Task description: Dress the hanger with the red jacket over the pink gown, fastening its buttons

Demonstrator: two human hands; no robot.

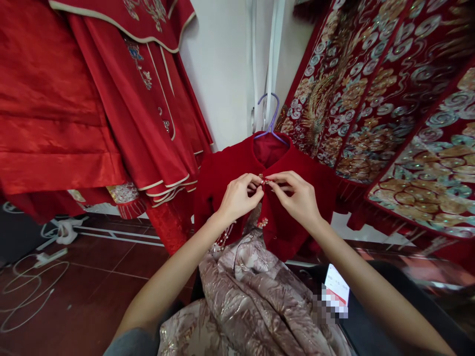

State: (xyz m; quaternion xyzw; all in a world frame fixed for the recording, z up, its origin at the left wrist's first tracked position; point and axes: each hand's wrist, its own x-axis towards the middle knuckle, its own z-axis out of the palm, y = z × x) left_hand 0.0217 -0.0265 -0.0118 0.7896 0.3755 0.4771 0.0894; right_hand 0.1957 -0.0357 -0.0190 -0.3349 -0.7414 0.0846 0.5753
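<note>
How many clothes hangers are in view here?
1. A purple hanger holds the dark red jacket, whose collar clasp the left hand and right hand pinch. Hangers for the other red garments are hidden or out of frame.

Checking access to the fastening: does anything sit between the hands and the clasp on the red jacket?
Nothing visible does. The left hand and right hand both pinch the clasp on the red jacket.
</note>
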